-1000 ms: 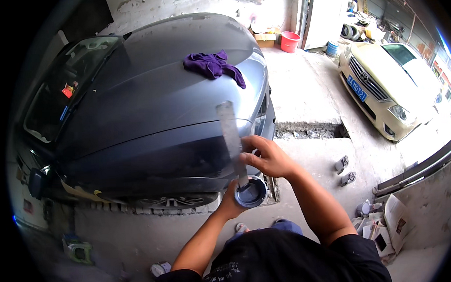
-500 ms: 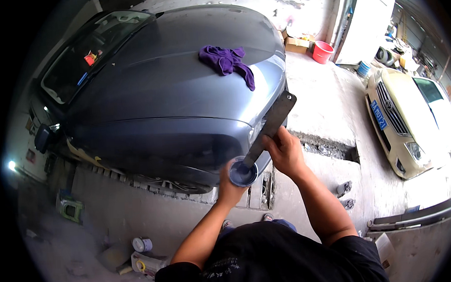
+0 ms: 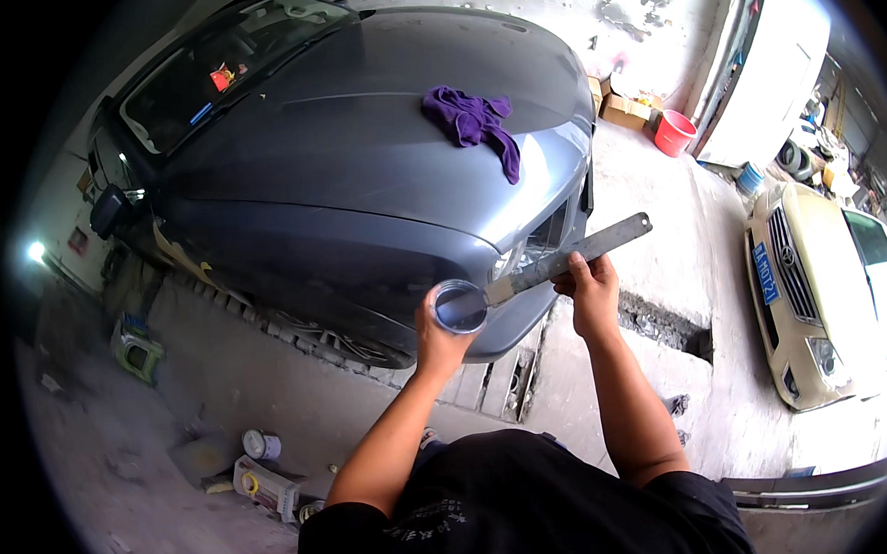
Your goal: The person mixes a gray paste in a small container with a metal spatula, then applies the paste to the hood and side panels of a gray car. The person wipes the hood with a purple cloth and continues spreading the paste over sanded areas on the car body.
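My left hand [image 3: 438, 341] grips a small cup [image 3: 461, 311] with dark grey-blue liquid in it. My right hand [image 3: 589, 289] pinches a long, flat grey stirring stick [image 3: 608, 239], tilted low to the right, its lower end at the cup's mouth and in the liquid. Both hands are in front of the dark grey car [image 3: 325, 242], near its front corner and headlight. A crumpled purple cloth [image 3: 467, 115] lies on that car's hood.
A cream car [image 3: 806, 313] stands at the right. A red bucket [image 3: 674, 134] and cardboard boxes [image 3: 625, 109] sit by the back wall. A broken trench [image 3: 660, 330] crosses the floor. Cans [image 3: 261, 444] and containers [image 3: 265, 483] lie at the lower left.
The stick has gone from near upright to a low slant toward the right, with my right hand moving rightward. The cup has moved left and up; the view has shifted too.
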Demonstrator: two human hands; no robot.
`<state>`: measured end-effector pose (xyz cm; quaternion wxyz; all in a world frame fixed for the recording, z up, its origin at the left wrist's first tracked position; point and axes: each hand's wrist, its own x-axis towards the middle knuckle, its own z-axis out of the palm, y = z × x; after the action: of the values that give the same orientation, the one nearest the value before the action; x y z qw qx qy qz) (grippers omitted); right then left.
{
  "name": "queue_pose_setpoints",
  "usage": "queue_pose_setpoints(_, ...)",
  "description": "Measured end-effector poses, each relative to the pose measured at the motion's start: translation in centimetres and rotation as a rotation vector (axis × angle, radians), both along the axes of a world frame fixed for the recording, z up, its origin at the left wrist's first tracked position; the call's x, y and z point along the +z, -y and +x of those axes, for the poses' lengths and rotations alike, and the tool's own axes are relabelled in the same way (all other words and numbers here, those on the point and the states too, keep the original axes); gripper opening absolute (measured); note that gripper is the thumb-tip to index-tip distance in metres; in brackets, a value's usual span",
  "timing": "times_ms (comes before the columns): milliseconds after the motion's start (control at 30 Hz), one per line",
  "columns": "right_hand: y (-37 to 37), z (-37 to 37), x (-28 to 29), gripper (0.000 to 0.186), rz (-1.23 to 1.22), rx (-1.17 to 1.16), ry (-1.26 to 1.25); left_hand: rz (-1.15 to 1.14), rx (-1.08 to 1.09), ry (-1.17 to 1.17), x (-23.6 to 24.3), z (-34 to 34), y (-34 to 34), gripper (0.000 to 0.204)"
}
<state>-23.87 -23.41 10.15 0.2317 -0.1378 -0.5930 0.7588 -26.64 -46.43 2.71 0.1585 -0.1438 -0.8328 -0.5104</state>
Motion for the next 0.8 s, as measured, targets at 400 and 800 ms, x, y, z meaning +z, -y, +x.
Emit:
queue_pose_setpoints(400,0.9,-1.7,-2.1,0.012,-0.255,0.023,0.000,-0.002,0.075,-0.026,-0.2,-2.5,1.9,0.085)
queue_pose_setpoints(800,3.0,-2.3,-2.6,0.008,-0.396,-0.034,0.016,0.041,0.012,-0.020,-0.6,-4.3,3.5,0.083)
